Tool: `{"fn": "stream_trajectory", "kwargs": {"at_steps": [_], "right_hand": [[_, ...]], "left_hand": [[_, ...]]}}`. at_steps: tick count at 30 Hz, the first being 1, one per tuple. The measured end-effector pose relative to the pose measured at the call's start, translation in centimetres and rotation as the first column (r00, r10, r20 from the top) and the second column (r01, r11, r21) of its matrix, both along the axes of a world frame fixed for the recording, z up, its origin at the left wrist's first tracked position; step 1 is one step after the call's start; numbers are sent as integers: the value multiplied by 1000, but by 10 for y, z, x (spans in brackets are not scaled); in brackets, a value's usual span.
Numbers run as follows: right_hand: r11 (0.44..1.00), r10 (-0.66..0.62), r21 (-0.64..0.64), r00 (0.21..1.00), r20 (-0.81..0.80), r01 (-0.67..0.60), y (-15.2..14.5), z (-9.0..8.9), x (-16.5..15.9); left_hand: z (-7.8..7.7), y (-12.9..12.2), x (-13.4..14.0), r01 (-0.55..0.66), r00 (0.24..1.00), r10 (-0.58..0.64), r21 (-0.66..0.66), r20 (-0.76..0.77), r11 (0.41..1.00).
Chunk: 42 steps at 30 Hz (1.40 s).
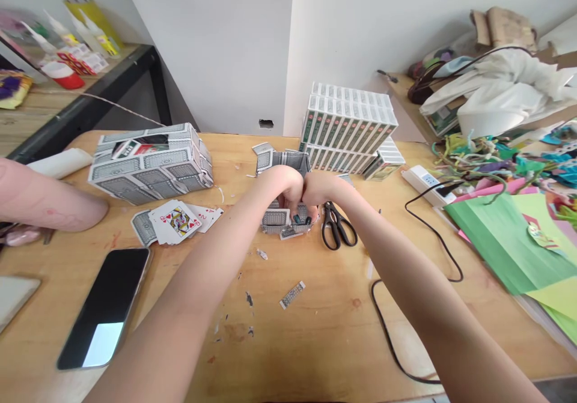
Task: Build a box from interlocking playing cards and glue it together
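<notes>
A small open box built from grey-backed playing cards [276, 218] sits mid-table under both hands. My left hand [290, 188] bends down into it, its curled fingers pressed at the near wall, with dark green nails showing. Right beside it, touching, my right hand [318, 188] is bent over the box's right part with its fingers curled down and partly hidden. Both appear closed on the box's card wall. Behind the hands, the far card wall [293, 161] stands up, and a loose flap leans at its left. Black-handled scissors [338, 229] lie just right of the box.
At left stand a larger playing-card box [151, 166], loose playing cards [174, 221], a phone [106, 307] and a pink cylinder [49, 199]. Stacked card decks [347, 127] rise behind. A power strip [428, 184], black cable [433, 226] and green paper [500, 241] lie right. A card strip [293, 295] lies in front.
</notes>
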State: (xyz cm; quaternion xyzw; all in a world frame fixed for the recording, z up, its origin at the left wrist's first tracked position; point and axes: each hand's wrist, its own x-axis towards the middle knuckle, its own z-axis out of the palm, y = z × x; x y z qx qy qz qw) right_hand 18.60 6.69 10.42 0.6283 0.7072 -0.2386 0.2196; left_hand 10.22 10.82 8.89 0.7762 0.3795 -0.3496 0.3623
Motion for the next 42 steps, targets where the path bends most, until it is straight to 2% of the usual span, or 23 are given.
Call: {"fn": "stream_trajectory", "kwargs": {"at_steps": [2,5,7,9,10,11,12,13,15,18,21,26,29,32,37,39,42], "right_hand": [[1000,-10,-8,998,-68,9,0,-4,6],[1000,-4,7,955,-296,6,-12,-10,24],[992,33,120,862,-506,32,-27,-13,37],[956,37,240,741,-671,169,-46,-16,49],[930,58,290,690,-722,225,-54,-18,54],[890,78,345,645,-760,299,-63,-20,59],[842,101,396,615,-782,366,-70,-22,62],[801,131,443,604,-786,403,-76,-26,63],[771,187,506,620,-761,388,-84,-34,63],[784,261,550,649,-715,290,-89,-51,56],[741,307,613,675,-671,273,-89,-64,47],[711,351,663,698,-625,236,-90,-70,34],[698,373,676,685,-626,238,-91,-72,30],[693,383,677,669,-637,248,-91,-74,27],[739,360,624,635,-684,253,-93,-73,25],[750,350,610,630,-694,256,-93,-72,24],[754,341,606,638,-690,252,-94,-69,23]], "left_hand": [[-1,4,0,32,999,-31,-19,6,999],[7,1,-7,102,991,-110,91,81,991],[17,-10,-16,107,982,-135,209,128,972],[27,-30,-27,55,973,-129,352,193,934],[31,-42,-33,-15,964,-113,471,242,882],[33,-55,-38,-95,931,-136,587,338,804],[35,-67,-42,-152,882,-200,661,426,735],[34,-79,-46,-205,840,-253,713,480,671],[29,-98,-49,-285,784,-326,772,529,568],[11,-110,-52,-328,771,-352,804,532,496],[-7,-113,-57,-318,770,-391,835,504,449],[-19,-124,-77,-367,746,-458,873,483,322],[-22,-131,-86,-420,716,-466,854,520,307],[-23,-131,-90,-457,700,-445,830,558,321],[-26,-124,-87,-504,669,-405,780,624,370],[-29,-124,-83,-544,653,-403,767,642,339],[-36,-129,-79,-603,639,-434,764,636,231]]}}
